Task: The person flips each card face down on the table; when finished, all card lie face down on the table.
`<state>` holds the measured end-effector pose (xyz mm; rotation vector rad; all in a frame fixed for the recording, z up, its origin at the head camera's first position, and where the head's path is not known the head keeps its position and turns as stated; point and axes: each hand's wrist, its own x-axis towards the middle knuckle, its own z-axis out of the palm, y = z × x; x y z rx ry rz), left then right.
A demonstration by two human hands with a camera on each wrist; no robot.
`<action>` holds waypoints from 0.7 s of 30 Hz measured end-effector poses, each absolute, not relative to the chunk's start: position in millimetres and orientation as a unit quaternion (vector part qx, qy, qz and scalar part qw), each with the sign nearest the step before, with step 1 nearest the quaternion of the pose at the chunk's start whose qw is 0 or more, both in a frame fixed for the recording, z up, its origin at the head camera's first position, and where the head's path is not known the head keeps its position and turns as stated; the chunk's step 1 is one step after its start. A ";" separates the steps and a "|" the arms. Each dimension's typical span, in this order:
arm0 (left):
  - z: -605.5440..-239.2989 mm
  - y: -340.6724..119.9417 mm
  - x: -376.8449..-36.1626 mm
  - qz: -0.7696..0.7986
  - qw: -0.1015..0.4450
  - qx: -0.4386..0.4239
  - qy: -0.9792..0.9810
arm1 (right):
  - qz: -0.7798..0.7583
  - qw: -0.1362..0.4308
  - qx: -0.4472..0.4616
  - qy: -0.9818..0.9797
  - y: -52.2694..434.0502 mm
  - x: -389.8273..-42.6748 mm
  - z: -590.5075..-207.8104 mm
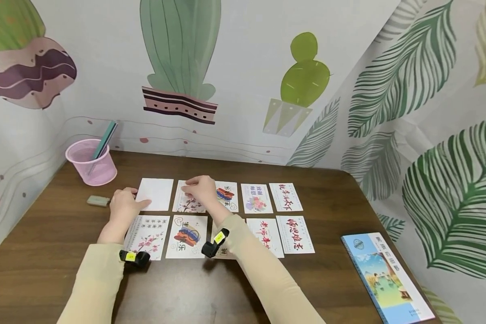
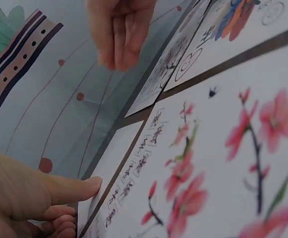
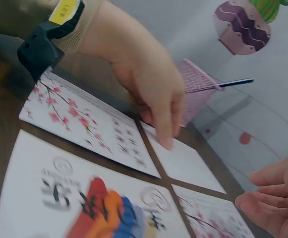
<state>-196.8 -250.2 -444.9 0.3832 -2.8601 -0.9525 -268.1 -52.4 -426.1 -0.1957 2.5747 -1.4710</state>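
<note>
A blank white card (image 1: 155, 193) lies at the left end of the back row. My left hand (image 1: 125, 208) pinches its left edge, the thumb (image 2: 79, 191) on the top face and the other fingers bent at the edge. Over the neighbouring blossom card (image 1: 190, 204) hovers my right hand (image 1: 202, 191), its fingers loosely extended and holding nothing; the left wrist view shows them apart from the cards. In front of the blank card lies another pink-blossom card (image 1: 150, 236). Beside that is a card with colourful brush strokes (image 1: 186, 236). My right sleeve partly covers a front-row card (image 1: 225, 253).
More printed cards, including a bouquet card (image 1: 257, 198) and a red-lettered card (image 1: 294, 234), fill the two rows rightward. A pink mesh pen cup (image 1: 91, 162) stands back left, near a small grey eraser-like block (image 1: 98, 200). A picture-covered book (image 1: 386, 276) lies at the right edge.
</note>
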 end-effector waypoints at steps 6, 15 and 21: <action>-429.8 -239.0 -195.2 -0.331 0.145 0.112 -0.926 | -0.487 0.091 -0.060 0.867 -22.7 -270.7 -422.0; -413.9 -199.8 -209.4 -0.414 0.018 0.050 -0.909 | -0.444 0.088 -0.078 0.888 4.5 -267.0 -425.0; -415.7 -187.5 -220.0 -0.417 -0.075 0.061 -0.904 | -0.441 0.098 -0.101 0.886 4.7 -261.0 -425.2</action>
